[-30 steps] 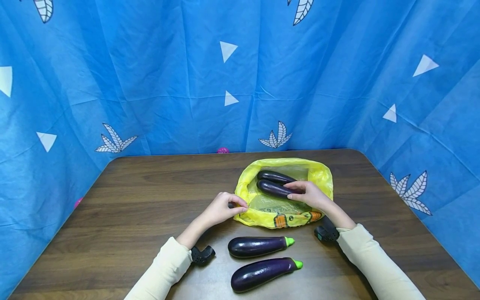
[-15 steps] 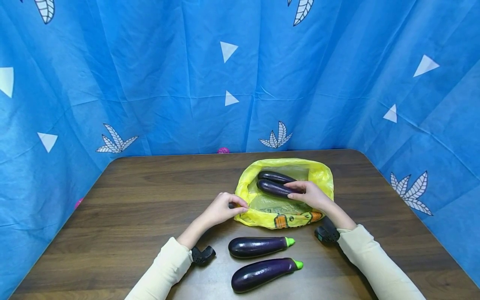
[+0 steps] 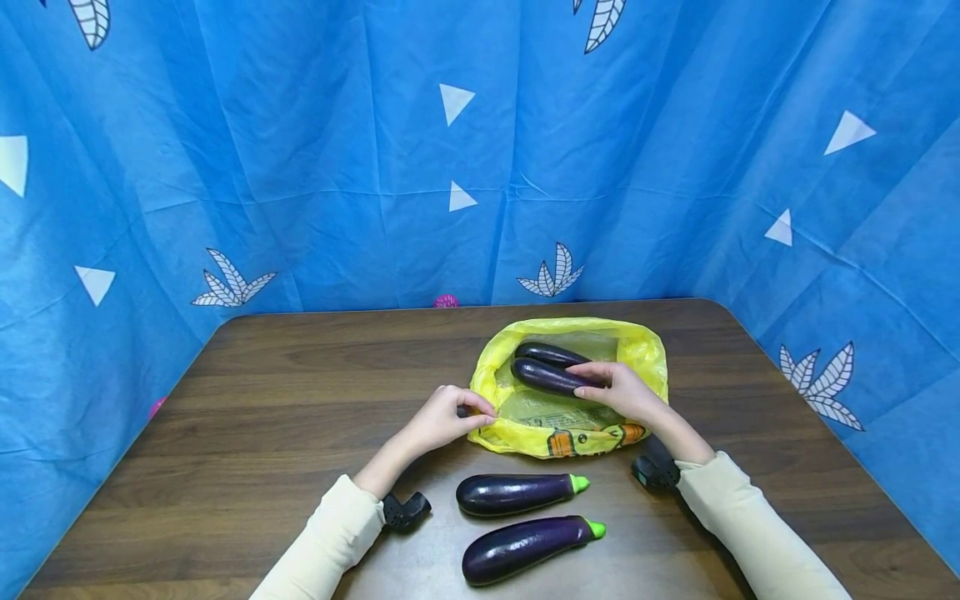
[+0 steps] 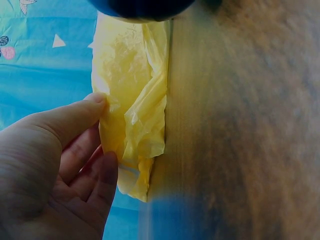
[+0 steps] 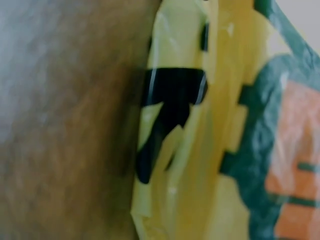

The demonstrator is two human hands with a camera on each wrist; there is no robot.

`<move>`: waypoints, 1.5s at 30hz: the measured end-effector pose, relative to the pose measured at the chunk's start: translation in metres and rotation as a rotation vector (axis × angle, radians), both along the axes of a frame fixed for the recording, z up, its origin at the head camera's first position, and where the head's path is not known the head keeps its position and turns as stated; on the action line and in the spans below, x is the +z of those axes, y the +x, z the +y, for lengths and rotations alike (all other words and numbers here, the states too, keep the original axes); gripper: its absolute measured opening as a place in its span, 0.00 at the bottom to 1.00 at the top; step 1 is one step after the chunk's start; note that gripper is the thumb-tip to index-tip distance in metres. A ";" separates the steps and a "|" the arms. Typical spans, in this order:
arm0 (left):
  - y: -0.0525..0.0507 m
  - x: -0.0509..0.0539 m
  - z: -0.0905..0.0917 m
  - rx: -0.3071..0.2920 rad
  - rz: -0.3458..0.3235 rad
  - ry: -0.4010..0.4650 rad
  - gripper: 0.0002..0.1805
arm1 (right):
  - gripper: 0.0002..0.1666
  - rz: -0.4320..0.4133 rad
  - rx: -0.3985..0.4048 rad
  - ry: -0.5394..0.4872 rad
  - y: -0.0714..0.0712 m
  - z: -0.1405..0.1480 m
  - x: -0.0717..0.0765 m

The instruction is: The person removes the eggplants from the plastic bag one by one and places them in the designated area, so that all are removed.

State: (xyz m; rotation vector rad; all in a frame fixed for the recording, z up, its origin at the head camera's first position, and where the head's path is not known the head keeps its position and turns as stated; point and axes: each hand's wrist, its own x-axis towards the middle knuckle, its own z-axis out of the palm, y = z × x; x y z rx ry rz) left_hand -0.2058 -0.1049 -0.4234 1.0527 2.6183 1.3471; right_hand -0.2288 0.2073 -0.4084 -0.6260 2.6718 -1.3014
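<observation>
A yellow plastic bag [image 3: 517, 437] lies with its mouth spread wide on the table. Inside it are two dark eggplants, a rear one [image 3: 546, 353] and a front one [image 3: 542, 377], side by side. My right hand [image 3: 626, 393] reaches over the bag's right part and holds the front eggplant by its right end, whose tip is hidden. At the bag's left edge my left hand [image 3: 442, 418] pinches the rim; the left wrist view shows the thumb and fingers of the hand [image 4: 60, 155] at the yellow plastic [image 4: 120, 65]. The right wrist view shows only printed bag [image 5: 190, 150] and table.
Two more eggplants with green stems lie in front of the bag, one nearer the bag [image 3: 510, 494] and one nearer the table's front [image 3: 525, 548]. The brown wooden table [image 3: 262, 417] ends at a blue patterned curtain [image 3: 337, 167] behind and at both sides.
The front eggplant in the bag has shifted very slightly to the left, with my right hand still at its right end. My left hand has not visibly moved.
</observation>
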 end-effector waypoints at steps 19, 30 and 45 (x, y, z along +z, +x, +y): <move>0.000 -0.002 0.000 -0.003 0.007 0.006 0.02 | 0.21 0.032 0.050 -0.060 0.029 -0.010 0.037; 0.000 0.000 0.000 0.000 -0.002 0.000 0.02 | 0.21 0.042 0.058 -0.082 0.021 0.001 0.014; 0.001 0.002 0.000 -0.006 -0.001 0.003 0.02 | 0.21 0.041 0.092 -0.120 0.038 -0.003 0.027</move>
